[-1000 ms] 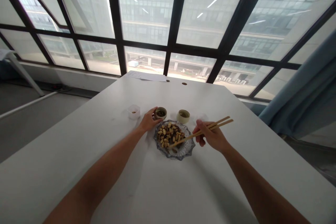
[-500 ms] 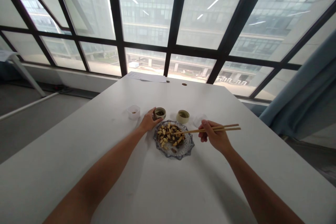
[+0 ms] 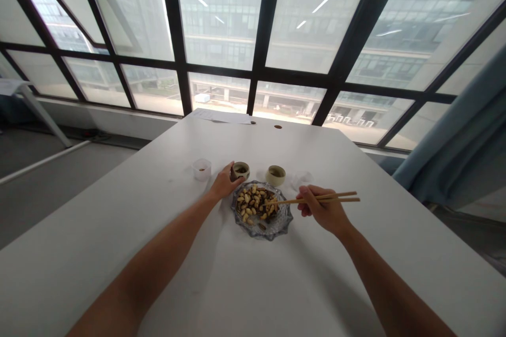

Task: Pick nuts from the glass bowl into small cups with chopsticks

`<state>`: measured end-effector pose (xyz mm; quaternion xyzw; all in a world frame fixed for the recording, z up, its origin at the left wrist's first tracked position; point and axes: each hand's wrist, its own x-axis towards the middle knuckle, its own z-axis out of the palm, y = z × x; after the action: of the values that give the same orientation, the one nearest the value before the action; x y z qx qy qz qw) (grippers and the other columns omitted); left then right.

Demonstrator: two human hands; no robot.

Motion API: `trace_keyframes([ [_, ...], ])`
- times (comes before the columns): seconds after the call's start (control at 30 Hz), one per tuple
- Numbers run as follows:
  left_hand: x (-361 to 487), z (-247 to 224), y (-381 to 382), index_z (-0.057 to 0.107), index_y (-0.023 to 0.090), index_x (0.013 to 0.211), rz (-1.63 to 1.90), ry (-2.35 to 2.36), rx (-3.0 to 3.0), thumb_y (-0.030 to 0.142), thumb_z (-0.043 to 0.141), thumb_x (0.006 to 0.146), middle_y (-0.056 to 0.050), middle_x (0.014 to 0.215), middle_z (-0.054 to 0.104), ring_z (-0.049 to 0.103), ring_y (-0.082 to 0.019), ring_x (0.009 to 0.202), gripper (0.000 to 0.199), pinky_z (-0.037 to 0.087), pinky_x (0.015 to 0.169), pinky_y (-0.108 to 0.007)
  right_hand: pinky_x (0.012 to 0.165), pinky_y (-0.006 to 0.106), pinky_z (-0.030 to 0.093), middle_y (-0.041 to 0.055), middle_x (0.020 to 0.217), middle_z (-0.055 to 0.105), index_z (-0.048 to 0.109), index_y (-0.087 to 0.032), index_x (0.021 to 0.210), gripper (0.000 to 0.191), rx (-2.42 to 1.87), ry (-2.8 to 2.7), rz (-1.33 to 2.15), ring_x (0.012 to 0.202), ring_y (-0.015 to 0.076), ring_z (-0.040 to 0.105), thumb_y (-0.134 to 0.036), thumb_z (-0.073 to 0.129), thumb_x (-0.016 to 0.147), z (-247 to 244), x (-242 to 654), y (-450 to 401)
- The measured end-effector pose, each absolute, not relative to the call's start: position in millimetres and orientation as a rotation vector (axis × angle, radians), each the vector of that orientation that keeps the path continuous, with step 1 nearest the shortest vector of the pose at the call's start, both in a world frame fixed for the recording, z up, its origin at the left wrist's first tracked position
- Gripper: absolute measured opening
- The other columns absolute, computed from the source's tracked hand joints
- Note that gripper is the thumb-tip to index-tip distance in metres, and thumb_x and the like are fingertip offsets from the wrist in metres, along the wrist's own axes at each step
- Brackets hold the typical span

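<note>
My left hand point(image 3: 225, 183) holds a small patterned cup point(image 3: 240, 176) by its left side; dark bits lie inside. Just below it, a scalloped glass plate point(image 3: 276, 229) carries nuts point(image 3: 247, 204) mixed with dark pieces, mostly on its left and upper part. Closed around a pair of wooden chopsticks point(image 3: 332, 198) is my right hand point(image 3: 318, 205), to the right of the plate. The chopstick tips reach in among the nuts; whether they pinch a piece is too small to tell. A pale green cup point(image 3: 275, 176) stands behind the plate.
On the white table point(image 3: 245, 284), a clear square container point(image 3: 202, 170) with a small bit inside stands left of the patterned cup. Something clear and crumpled point(image 3: 302, 179) lies behind my right hand. White papers point(image 3: 221, 116) rest at the far edge, near two round holes.
My right hand has shifted slightly, and the chopstick tips have moved a little to the right over the nuts. The left hand stays on the patterned cup.
</note>
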<state>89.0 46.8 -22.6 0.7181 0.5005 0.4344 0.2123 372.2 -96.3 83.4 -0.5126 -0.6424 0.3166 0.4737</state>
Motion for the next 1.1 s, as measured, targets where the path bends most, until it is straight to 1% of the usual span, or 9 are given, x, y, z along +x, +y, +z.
trace_keyframes([
  [0.23,89.2,-23.5,46.2,0.046,0.008,0.142,1.232,1.375,1.994,0.045,0.072,0.075,-0.021,0.137,0.057,0.054,-0.033,0.128,0.081,0.042,0.11,-0.047,0.037,0.022,0.045,0.0042,0.051,0.065,0.067,-0.016,0.069,0.054,-1.257,-1.569,0.766,0.039,0.0135,0.058,-0.067,0.059,0.084,65.4,365.1,-96.6],
  [0.37,88.8,-24.9,47.9,0.046,0.01,0.141,1.254,1.354,1.983,0.046,0.073,0.075,-0.02,0.136,0.059,0.055,-0.032,0.128,0.08,0.042,0.11,-0.048,0.036,0.022,0.045,0.0043,0.051,0.065,0.067,-0.016,0.069,0.053,-1.233,-1.514,0.784,0.039,0.0132,0.058,-0.067,0.06,0.083,61.4,367.0,-95.2],
  [0.5,88.4,-26.5,48.6,0.045,0.008,0.141,1.249,1.361,2.006,0.046,0.072,0.075,-0.022,0.139,0.055,0.053,-0.033,0.13,0.081,0.042,0.11,-0.049,0.033,0.022,0.044,0.0037,0.049,0.064,0.067,-0.016,0.068,0.055,-1.196,-1.411,0.823,0.035,0.0132,0.057,-0.069,0.063,0.079,60.4,368.9,-93.7],
  [0.6,88.3,-26.4,47.0,0.043,0.009,0.142,1.32,1.354,2.021,0.046,0.069,0.078,-0.021,0.143,0.052,0.052,-0.032,0.131,0.078,0.043,0.11,-0.048,0.031,0.022,0.042,0.0031,0.046,0.062,0.066,-0.016,0.066,0.057,-1.172,-1.288,0.834,0.032,0.0128,0.055,-0.072,0.065,0.075,58.6,372.5,-91.8],
  [0.7,87.7,-20.4,43.6,0.042,0.011,0.142,1.432,1.376,2.087,0.045,0.06,0.086,-0.02,0.144,0.05,0.049,-0.029,0.135,0.068,0.042,0.111,-0.047,0.029,0.022,0.04,0.0029,0.045,0.061,0.065,-0.015,0.065,0.058,-1.144,-1.162,0.861,0.031,0.0125,0.053,-0.073,0.067,0.072,52.8,378.3,-88.8],
  [0.83,82.2,-0.5,36.2,0.045,0.013,0.14,1.487,1.413,2.374,0.039,0.052,0.091,-0.017,0.145,0.051,0.045,-0.026,0.137,0.056,0.035,0.116,-0.048,0.028,0.02,0.038,0.0017,0.043,0.059,0.064,-0.016,0.063,0.058,-1.084,-0.988,0.95,0.03,0.011,0.051,-0.073,0.071,0.068,41.6,384.8,-83.6],
  [0.97,60.2,16.2,24.9,0.049,0.016,0.135,1.338,1.496,2.687,0.035,0.054,0.089,-0.015,0.144,0.053,0.045,-0.028,0.137,0.05,0.017,0.122,-0.052,0.027,0.019,0.037,0.0008,0.042,0.058,0.062,-0.015,0.061,0.059,-1.045,-0.84,1.008,0.029,0.0094,0.049,-0.073,0.076,0.06,32.4,388.5,-77.4],
  [1.03,42.1,16.8,19.5,0.05,0.018,0.134,1.309,1.601,2.712,0.036,0.054,0.089,-0.013,0.145,0.053,0.045,-0.028,0.137,0.049,0.012,0.123,-0.053,0.027,0.019,0.037,0.0007,0.042,0.058,0.061,-0.016,0.061,0.059,-1.045,-0.781,1.022,0.03,0.0094,0.049,-0.072,0.077,0.059,28.4,390.9,-74.1],
  [1.1,23.4,12.4,16.5,0.05,0.019,0.133,1.333,1.755,2.627,0.039,0.055,0.088,-0.013,0.145,0.052,0.045,-0.029,0.136,0.05,0.011,0.122,-0.054,0.028,0.018,0.038,0.0011,0.043,0.059,0.061,-0.016,0.062,0.058,-1.047,-0.736,1.033,0.031,0.0094,0.05,-0.071,0.077,0.061,24.4,394.3,-70.9],
])
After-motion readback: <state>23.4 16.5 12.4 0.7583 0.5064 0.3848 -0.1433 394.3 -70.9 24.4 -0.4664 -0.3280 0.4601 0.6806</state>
